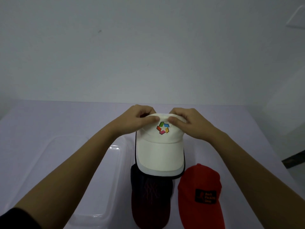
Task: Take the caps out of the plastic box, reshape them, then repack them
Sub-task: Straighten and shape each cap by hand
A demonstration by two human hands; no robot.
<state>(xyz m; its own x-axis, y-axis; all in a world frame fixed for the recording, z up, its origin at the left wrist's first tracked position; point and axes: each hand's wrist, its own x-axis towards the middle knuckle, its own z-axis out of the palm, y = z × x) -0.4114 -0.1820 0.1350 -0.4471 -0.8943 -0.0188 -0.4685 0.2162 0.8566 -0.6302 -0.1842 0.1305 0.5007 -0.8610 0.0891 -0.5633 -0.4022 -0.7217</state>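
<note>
A white cap (159, 152) with a colourful logo on its front sits at the middle of the table, brim toward me. My left hand (140, 119) pinches the top of its crown from the left. My right hand (186, 123) pinches the crown from the right, thumb by the logo. A dark navy and maroon cap (150, 199) lies just in front of it, partly under the white brim. To its right lies a red cap (200, 197) with a black patch. The clear plastic box (102, 171) stands on the left, under my left forearm.
The white table (49, 119) runs back to a plain pale wall. Its right edge drops off toward a dark floor strip (295, 157). The caps crowd the near middle, and the box fills the near left.
</note>
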